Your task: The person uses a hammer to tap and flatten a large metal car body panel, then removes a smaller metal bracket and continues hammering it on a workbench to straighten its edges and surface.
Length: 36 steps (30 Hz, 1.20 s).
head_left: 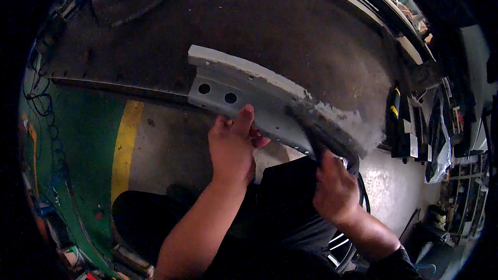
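Note:
A long grey metal panel (259,106) with two round holes near its left end lies slantwise on a dark bench top, its near edge overhanging toward me. Its far flange is pale and looks rough or scuffed toward the right. My left hand (232,145) grips the near edge, thumb on the upper face and fingers curled beneath. In my right hand (337,186) is the handle of a dark, long tool (312,134), closed in my fist. Motion smears that tool's far end over the panel, so its kind is unclear.
The dark bench top (249,15) stretches beyond the panel, with a ribbed hose (150,10) at far left. Below lies a green floor (83,124) with a yellow stripe (127,145). Coiled cable (57,148) hangs at left; shelving (464,192) stands at right.

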Each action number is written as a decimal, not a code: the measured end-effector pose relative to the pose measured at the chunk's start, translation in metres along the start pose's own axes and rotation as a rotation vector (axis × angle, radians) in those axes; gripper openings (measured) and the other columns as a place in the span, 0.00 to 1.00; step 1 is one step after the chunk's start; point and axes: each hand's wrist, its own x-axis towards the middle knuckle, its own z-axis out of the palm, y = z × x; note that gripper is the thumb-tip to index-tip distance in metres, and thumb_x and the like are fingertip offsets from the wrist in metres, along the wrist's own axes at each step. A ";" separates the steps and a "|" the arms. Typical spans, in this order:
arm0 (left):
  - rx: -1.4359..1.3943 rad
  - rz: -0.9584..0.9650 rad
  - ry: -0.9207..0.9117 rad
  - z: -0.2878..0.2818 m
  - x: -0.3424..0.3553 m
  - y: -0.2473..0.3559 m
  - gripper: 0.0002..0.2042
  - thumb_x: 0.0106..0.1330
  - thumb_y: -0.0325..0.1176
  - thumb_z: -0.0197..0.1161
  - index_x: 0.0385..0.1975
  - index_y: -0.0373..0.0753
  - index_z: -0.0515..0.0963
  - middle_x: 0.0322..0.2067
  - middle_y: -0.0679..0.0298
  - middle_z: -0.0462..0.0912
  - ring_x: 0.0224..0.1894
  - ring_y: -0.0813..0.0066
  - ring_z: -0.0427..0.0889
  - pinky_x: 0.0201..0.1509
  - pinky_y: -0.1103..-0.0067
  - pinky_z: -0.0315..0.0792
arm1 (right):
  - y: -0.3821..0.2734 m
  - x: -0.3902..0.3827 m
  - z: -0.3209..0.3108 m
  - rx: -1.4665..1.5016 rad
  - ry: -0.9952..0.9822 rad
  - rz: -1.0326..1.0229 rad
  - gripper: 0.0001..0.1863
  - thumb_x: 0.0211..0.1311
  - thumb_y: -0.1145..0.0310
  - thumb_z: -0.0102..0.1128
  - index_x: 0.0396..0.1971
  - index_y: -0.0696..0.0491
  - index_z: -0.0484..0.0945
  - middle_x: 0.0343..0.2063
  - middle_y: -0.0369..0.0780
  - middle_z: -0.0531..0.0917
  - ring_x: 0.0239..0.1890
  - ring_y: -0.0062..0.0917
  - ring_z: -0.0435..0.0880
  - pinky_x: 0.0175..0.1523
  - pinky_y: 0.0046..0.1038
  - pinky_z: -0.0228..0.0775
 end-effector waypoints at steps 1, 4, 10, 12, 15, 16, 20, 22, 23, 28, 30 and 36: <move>-0.022 0.013 -0.003 0.003 0.000 0.002 0.08 0.67 0.33 0.62 0.37 0.36 0.74 0.24 0.65 0.76 0.23 0.79 0.75 0.25 0.80 0.78 | -0.004 0.004 0.002 -0.046 -0.188 0.098 0.42 0.51 0.79 0.56 0.69 0.47 0.58 0.29 0.46 0.77 0.22 0.43 0.78 0.27 0.38 0.74; 0.002 -0.008 -0.022 -0.003 0.005 -0.004 0.08 0.67 0.33 0.62 0.38 0.36 0.74 0.25 0.65 0.76 0.24 0.79 0.76 0.25 0.80 0.77 | -0.008 0.007 0.000 0.003 -0.202 0.154 0.42 0.51 0.78 0.56 0.70 0.46 0.56 0.29 0.46 0.77 0.23 0.44 0.78 0.27 0.39 0.74; -0.032 -0.029 -0.070 -0.005 0.003 -0.001 0.10 0.64 0.36 0.64 0.39 0.41 0.73 0.29 0.65 0.77 0.26 0.74 0.77 0.26 0.76 0.78 | -0.011 0.005 0.001 0.030 -0.029 0.025 0.42 0.50 0.79 0.57 0.69 0.48 0.58 0.28 0.46 0.77 0.23 0.41 0.79 0.27 0.38 0.74; -0.013 -0.003 -0.033 -0.003 0.001 -0.002 0.10 0.63 0.36 0.65 0.38 0.41 0.73 0.28 0.65 0.77 0.27 0.74 0.77 0.26 0.76 0.79 | -0.003 0.000 0.012 -0.054 -0.141 0.071 0.40 0.50 0.79 0.57 0.68 0.49 0.61 0.28 0.45 0.77 0.23 0.39 0.79 0.27 0.37 0.74; 0.000 0.011 -0.037 -0.007 0.005 -0.001 0.10 0.63 0.36 0.65 0.38 0.41 0.73 0.28 0.66 0.77 0.27 0.74 0.77 0.26 0.76 0.79 | -0.018 0.012 -0.001 -0.129 -0.216 0.125 0.39 0.49 0.79 0.56 0.67 0.51 0.63 0.29 0.44 0.77 0.22 0.38 0.78 0.27 0.36 0.74; 0.003 0.002 -0.053 -0.008 0.006 -0.003 0.10 0.63 0.36 0.66 0.38 0.41 0.73 0.28 0.66 0.77 0.26 0.74 0.77 0.26 0.76 0.79 | -0.018 0.011 -0.004 -0.082 -0.167 0.100 0.39 0.50 0.79 0.56 0.67 0.50 0.62 0.29 0.44 0.77 0.22 0.39 0.78 0.27 0.37 0.74; -0.028 -0.011 -0.043 -0.008 0.004 -0.005 0.10 0.63 0.35 0.66 0.38 0.42 0.73 0.27 0.67 0.75 0.26 0.75 0.77 0.26 0.76 0.79 | -0.010 0.002 -0.003 0.000 -0.105 0.065 0.40 0.50 0.79 0.56 0.68 0.47 0.61 0.29 0.44 0.77 0.23 0.40 0.78 0.28 0.38 0.74; -0.060 0.000 -0.012 -0.002 0.004 -0.004 0.10 0.63 0.35 0.66 0.38 0.42 0.73 0.26 0.67 0.75 0.25 0.75 0.76 0.25 0.76 0.79 | -0.002 0.000 0.014 -0.072 -0.135 0.099 0.40 0.50 0.79 0.56 0.68 0.46 0.61 0.29 0.44 0.77 0.23 0.40 0.79 0.29 0.38 0.75; -0.049 0.004 -0.021 -0.001 0.005 -0.003 0.10 0.63 0.35 0.66 0.38 0.42 0.72 0.26 0.67 0.74 0.24 0.75 0.76 0.25 0.76 0.79 | -0.002 0.000 0.011 -0.069 -0.149 0.122 0.40 0.50 0.79 0.56 0.68 0.46 0.61 0.29 0.44 0.77 0.23 0.40 0.79 0.29 0.37 0.75; -0.013 -0.038 -0.009 -0.009 0.006 -0.006 0.10 0.64 0.35 0.65 0.40 0.43 0.72 0.27 0.67 0.75 0.22 0.75 0.76 0.22 0.76 0.77 | -0.012 -0.003 -0.005 -0.044 0.041 0.002 0.38 0.48 0.80 0.55 0.65 0.48 0.65 0.29 0.45 0.77 0.26 0.43 0.80 0.28 0.36 0.75; -0.035 -0.014 0.001 -0.004 0.005 -0.007 0.08 0.65 0.34 0.64 0.36 0.40 0.72 0.25 0.67 0.74 0.24 0.78 0.75 0.24 0.79 0.77 | 0.001 -0.016 0.003 -0.096 -0.032 0.015 0.38 0.48 0.79 0.56 0.65 0.49 0.64 0.32 0.47 0.78 0.27 0.43 0.80 0.29 0.36 0.77; -0.009 -0.003 -0.014 -0.007 0.006 -0.004 0.09 0.65 0.34 0.64 0.39 0.41 0.72 0.28 0.66 0.75 0.25 0.76 0.77 0.24 0.78 0.78 | -0.013 -0.002 -0.010 -0.052 -0.211 0.180 0.38 0.49 0.78 0.57 0.65 0.51 0.64 0.39 0.49 0.80 0.28 0.43 0.82 0.29 0.36 0.78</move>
